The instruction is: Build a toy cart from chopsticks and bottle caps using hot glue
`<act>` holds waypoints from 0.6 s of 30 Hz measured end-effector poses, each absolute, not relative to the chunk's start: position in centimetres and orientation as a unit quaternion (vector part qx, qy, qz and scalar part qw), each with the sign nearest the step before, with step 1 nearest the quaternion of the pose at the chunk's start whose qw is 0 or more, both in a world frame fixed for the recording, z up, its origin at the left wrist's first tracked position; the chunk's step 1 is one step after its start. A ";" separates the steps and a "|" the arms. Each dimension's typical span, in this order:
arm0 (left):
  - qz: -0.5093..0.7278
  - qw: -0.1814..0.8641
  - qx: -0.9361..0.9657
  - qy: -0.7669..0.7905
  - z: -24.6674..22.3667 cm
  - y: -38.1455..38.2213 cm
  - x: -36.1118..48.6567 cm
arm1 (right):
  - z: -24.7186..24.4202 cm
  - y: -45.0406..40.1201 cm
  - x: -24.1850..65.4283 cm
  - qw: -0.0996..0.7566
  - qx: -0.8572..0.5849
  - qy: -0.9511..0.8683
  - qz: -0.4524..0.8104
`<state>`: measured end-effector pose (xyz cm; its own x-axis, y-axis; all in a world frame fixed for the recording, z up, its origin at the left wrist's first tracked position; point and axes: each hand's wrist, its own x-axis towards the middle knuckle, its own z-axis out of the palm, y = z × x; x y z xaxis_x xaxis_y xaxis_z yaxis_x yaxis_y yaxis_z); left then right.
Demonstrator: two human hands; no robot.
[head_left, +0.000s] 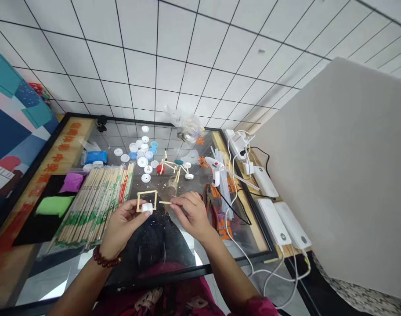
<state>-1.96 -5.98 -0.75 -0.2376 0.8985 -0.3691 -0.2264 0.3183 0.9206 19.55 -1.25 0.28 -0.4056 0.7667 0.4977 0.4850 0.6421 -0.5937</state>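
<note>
Wooden frame (147, 192), one, with white piece (147, 207), pinched in left hand (124, 221); short stick (165, 202), pinched in right hand (193, 215); best kept level, frame steady.

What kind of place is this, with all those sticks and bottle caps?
It looks like a craft corner, maybe a small workshop: there's a glue gun on the table, packs of wooden sticks, and a small stick frame in the left hand.
</note>
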 end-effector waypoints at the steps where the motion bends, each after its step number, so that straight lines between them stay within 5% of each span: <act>1: 0.508 0.546 0.290 0.600 -0.7 -6.1 -1.9 | 0.2 -1.4 19.3 0.399 -0.383 -0.817 0.165; 18: 0.484 0.571 0.304 0.589 -0.9 -6.6 -1.7 | -0.2 -1.2 19.1 0.436 -0.401 -0.787 0.168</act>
<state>-1.68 -6.64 -0.86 -0.1627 0.9112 -0.3786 -0.1958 0.3462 0.9175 19.12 -1.16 -0.15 -0.2970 0.7791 0.5520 0.4851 0.6211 -0.6156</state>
